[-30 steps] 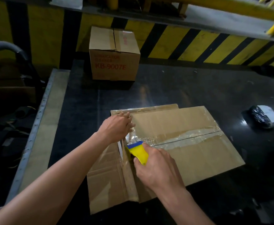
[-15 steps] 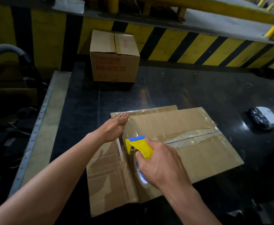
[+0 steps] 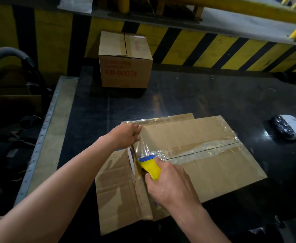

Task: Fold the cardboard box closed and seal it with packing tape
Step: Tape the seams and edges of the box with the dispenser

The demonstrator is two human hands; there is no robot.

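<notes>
This is a warehouse or factory packing area. The back wall (image 3: 214, 48) is painted in yellow and black hazard stripes, and a yellow steel rail (image 3: 249, 9) crosses above it, as on industrial floors. The work surface is a dark, scuffed bench (image 3: 205, 95) with a riveted metal edge strip (image 3: 43, 130) on its left side. On it stands 1 sealed shipping carton (image 3: 125, 62) printed with the product code KB-9007E in red, and a black wrapped parcel with a white label (image 3: 287, 128) lies at the right. A grey hose (image 3: 5, 54) curves at the left, and the light is dim.
</notes>
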